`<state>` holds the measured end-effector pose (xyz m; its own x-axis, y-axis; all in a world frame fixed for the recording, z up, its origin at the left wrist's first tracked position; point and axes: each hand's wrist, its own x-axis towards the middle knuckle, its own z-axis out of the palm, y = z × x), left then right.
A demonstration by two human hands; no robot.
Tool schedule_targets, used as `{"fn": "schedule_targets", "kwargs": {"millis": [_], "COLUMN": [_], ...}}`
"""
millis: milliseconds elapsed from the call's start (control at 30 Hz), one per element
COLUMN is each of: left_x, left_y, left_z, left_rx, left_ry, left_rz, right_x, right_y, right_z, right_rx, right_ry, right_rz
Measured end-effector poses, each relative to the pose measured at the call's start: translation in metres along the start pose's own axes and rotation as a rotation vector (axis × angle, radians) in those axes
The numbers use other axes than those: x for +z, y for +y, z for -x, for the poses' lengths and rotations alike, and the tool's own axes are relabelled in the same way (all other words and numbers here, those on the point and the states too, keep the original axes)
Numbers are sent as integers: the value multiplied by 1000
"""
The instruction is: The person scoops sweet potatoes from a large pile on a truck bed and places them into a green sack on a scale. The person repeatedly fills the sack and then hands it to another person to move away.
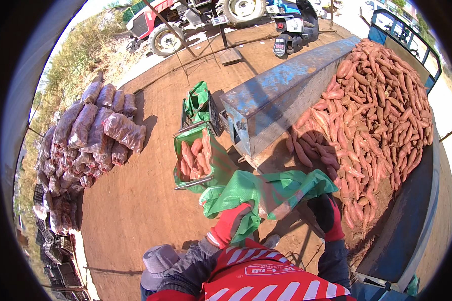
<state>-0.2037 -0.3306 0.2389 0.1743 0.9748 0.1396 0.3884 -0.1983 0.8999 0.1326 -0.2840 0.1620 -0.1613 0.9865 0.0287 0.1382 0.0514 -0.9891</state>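
A green woven sack (263, 192) is stretched between my two gloved hands, its folds hanging loosely above the ground. My left hand (231, 224), in a red work glove, grips the sack's near left part. On the right, my right hand (327, 216) in a red and black glove holds the other end; the cloth partly hides its fingers. Just beyond the sack stands a crate lined with a green woven bag (222, 160), and reddish sweet potatoes (196, 158) fill it. A large heap of sweet potatoes (376, 116) spreads to my right.
A blue, rusty metal beam (286, 86) runs beside the heap. Behind the filled crate sits a black crate (214, 116) holding green sacks (197, 99). Full mesh sacks (86, 131) are stacked at left. A grey brimmed hat (160, 259) shows by my left arm. A tractor (169, 26) and scooter (295, 28) stand beyond.
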Motion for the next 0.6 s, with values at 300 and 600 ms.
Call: {"fn": "schedule_targets", "kwargs": {"millis": [300,600], "left_x": [-25,-29], "left_y": [-27,-51], "left_z": [-18,-5], "left_rx": [172,100], "left_ry": [331,7], "left_rz": [-381,-157], "right_x": [58,142], "right_y": [10,-71], "right_z": [-8,-67], "right_rx": [466,351], "right_ry": [-376,-348], "right_rz": [-252,-297]}}
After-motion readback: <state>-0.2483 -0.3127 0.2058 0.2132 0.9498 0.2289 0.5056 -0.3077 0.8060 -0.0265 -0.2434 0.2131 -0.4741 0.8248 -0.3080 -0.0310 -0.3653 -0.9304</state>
